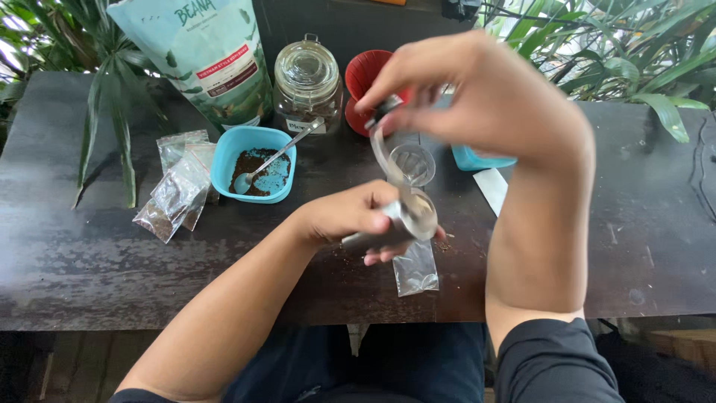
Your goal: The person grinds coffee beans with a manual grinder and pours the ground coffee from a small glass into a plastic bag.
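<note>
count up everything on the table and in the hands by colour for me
Blue: 2 – square blue plastic bowl, blue container
Red: 1 – red cone dripper
Clear: 4 – glass jar, small clear cup, plastic sachet pile, flat clear bag
Silver: 2 – metal spoon, steel hand grinder
Pale green: 1 – large pouch
White: 1 – paper slip
Total: 11

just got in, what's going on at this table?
A person grips a small metal hand grinder in the left hand and holds its crank handle by the knob with the right hand, above a dark table. Nearby sit a blue tub of dark grounds with a spoon, a glass jar and small plastic bags.
</note>
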